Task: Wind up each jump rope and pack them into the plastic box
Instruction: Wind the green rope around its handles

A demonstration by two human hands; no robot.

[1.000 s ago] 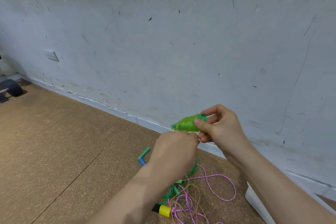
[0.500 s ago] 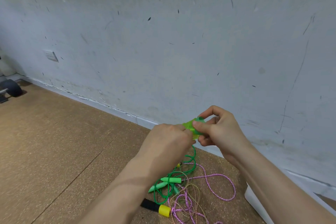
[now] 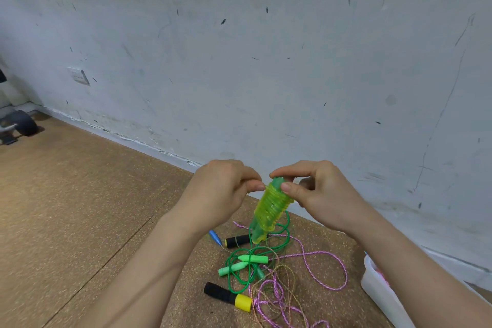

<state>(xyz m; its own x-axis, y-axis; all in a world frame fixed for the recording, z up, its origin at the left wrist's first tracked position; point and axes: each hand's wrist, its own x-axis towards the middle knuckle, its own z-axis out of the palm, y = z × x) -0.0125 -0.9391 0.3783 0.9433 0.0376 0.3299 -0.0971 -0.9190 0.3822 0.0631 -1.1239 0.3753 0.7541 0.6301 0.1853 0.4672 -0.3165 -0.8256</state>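
Observation:
A yellow-green jump rope [image 3: 270, 208] is wound tightly around its green handles and hangs tilted in the air. My right hand [image 3: 316, 192] pinches the upper end of the bundle between thumb and fingers. My left hand [image 3: 221, 192] pinches the rope's end at the top of the coil. Below on the cork floor lies a tangle of ropes: a green rope [image 3: 255, 261] with light green handles, a pink rope [image 3: 324, 261], and black handles with yellow ends [image 3: 229, 297]. The white plastic box [image 3: 378, 293] shows at the lower right, partly behind my right forearm.
A grey scuffed wall [image 3: 266, 61] runs close behind the hands. A blue handle [image 3: 215, 237] lies by the tangle. A dark wheel of some equipment [image 3: 22, 126] stands at the far left. Bare cork floor stretches to the left.
The wound bundle has swung from lying level to hanging downward. Both hands have moved apart slightly, and my left hand now pinches at the bundle's top.

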